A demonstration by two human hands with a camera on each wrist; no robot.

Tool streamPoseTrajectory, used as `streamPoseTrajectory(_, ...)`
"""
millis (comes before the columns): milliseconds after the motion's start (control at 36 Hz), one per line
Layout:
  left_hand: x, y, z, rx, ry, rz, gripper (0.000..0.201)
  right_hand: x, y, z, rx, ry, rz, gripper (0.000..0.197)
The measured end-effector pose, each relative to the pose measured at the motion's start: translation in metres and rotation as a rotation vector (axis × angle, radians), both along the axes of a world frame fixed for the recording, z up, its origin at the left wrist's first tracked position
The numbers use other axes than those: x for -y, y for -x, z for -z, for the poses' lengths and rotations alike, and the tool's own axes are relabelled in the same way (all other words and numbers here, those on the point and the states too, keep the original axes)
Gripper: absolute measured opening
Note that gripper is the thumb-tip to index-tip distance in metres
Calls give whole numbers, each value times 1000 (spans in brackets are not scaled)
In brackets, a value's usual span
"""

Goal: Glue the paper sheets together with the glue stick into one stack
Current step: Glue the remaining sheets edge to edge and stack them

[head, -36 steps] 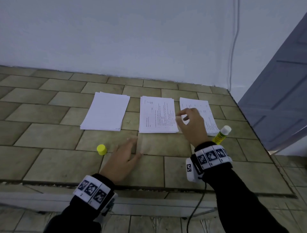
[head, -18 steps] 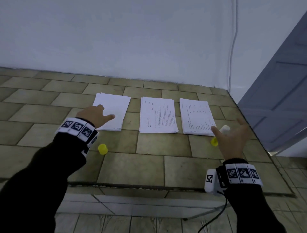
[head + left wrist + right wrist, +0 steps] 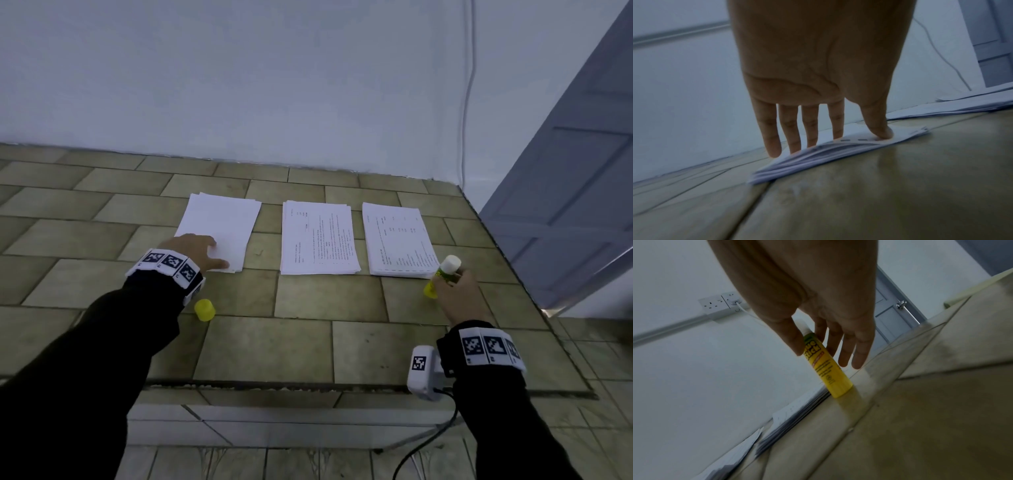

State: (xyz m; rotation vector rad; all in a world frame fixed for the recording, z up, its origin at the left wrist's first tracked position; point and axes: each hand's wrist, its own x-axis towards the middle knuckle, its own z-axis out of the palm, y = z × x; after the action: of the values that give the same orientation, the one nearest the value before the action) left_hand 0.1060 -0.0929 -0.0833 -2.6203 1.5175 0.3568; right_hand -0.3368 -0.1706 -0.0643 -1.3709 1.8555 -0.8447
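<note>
Three paper stacks lie in a row on the tiled counter [image 3: 308, 349]: a blank left stack [image 3: 226, 222], a printed middle stack [image 3: 318, 240] and a printed right stack [image 3: 397, 240]. My left hand [image 3: 212, 255] rests on the near corner of the left stack [image 3: 818, 160], with the fingers straight and the thumb [image 3: 879, 131] pressing the top sheet. The uncapped yellow glue stick [image 3: 449, 265] stands upright by the right stack's near right corner. My right hand [image 3: 452, 284] pinches the glue stick [image 3: 830, 374] between thumb and fingers; its base is on the counter.
The yellow cap [image 3: 205, 310] lies on the counter just near of my left wrist. The counter's right edge runs close to the glue stick, with a grey door [image 3: 565, 205] beyond it. A white cable [image 3: 467, 102] hangs down the back wall.
My left hand moved from the counter's front onto the left stack's near corner. My right hand left the right stack, swung to the glue stick and closed on it.
</note>
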Motion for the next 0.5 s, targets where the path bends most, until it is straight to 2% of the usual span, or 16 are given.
streamPoseTrajectory(139, 1, -14, 6, -33, 9, 3, 63, 1, 1, 2, 18, -1, 20, 42)
streamPoseTrajectory(333, 0, -3, 10, 67, 20, 1, 82, 2, -2, 5, 35, 24, 40, 42)
streamPoseTrajectory(500, -4, -5, 9, 80, 48, 23, 75, 3, -2, 7, 39, 38, 44, 41)
